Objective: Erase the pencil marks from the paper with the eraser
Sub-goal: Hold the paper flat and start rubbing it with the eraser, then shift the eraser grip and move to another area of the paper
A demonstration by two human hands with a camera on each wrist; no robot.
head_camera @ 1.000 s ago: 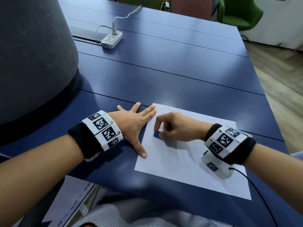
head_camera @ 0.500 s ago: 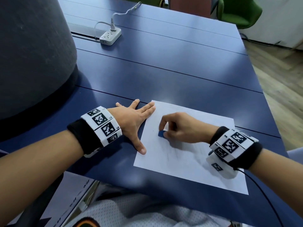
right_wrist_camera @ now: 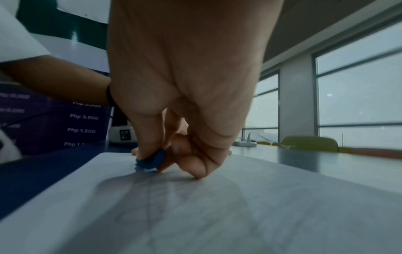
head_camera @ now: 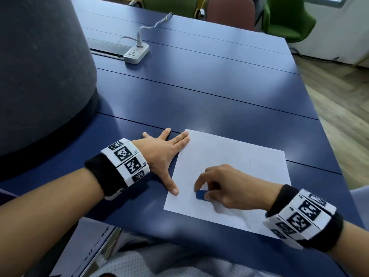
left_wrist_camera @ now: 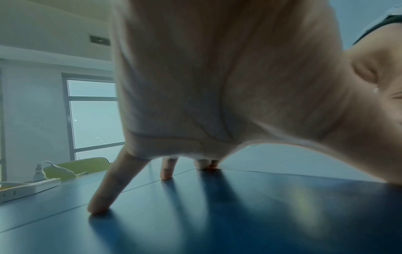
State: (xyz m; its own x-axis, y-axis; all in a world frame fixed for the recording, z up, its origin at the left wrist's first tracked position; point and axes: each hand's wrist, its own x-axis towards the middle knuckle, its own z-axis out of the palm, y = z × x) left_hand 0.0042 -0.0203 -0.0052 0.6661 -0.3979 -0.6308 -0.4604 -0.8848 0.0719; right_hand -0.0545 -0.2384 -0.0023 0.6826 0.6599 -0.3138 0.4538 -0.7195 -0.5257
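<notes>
A white sheet of paper lies on the blue table near its front edge. My right hand pinches a small blue eraser between thumb and fingers, pressed onto the paper's near left part. In the right wrist view the eraser touches the paper, where faint pencil lines show. My left hand lies flat with fingers spread; its thumb and fingertips rest on the paper's left edge. The left wrist view shows the straight fingers standing on the tabletop.
A white power strip with a plugged cable sits far back on the table. A large grey rounded object stands at the left. Green and red chairs line the far side. The table's right edge drops to a wooden floor.
My right hand has pulled the eraser toward me and slightly left across the paper. The left hand has stayed flat on the paper's left edge.
</notes>
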